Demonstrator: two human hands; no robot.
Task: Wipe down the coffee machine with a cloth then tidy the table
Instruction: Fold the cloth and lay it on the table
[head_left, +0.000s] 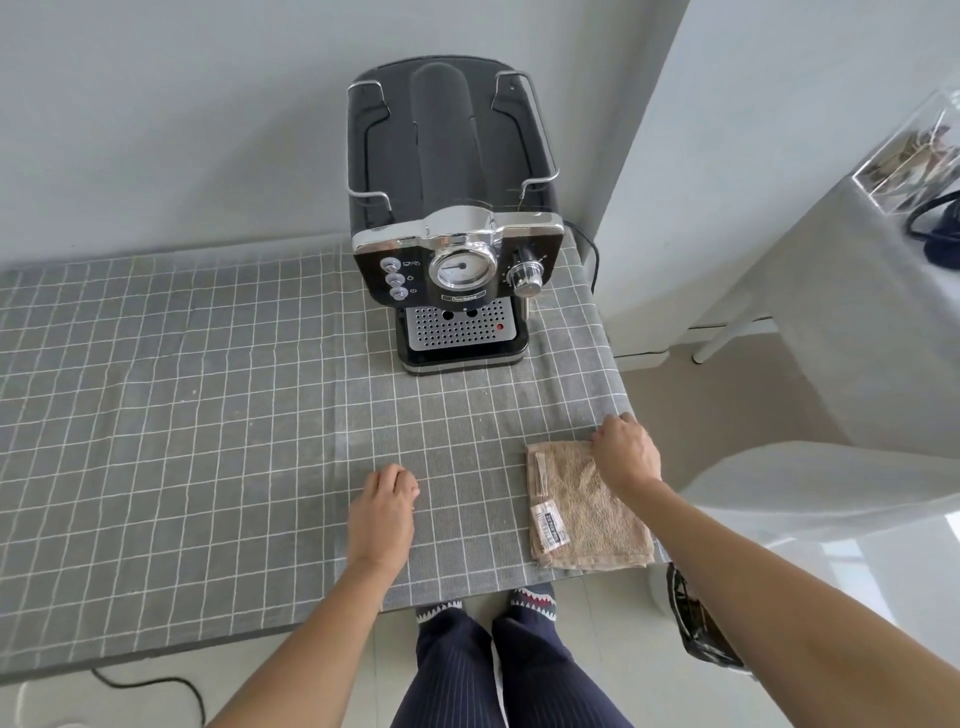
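A black and chrome coffee machine stands at the back of the table, toward its right side, with its drip tray facing me. A folded beige cloth with a label on its left edge lies near the table's front right corner. My right hand rests on the cloth's far right corner, fingers curled down onto it at the table's edge. My left hand rests on the grey checked tablecloth left of the cloth, fingers loosely curled, holding nothing.
A white wall runs behind the machine, and its black cord hangs off the right edge. A white chair and a clear box on a side surface stand to the right. A dark bag sits on the floor.
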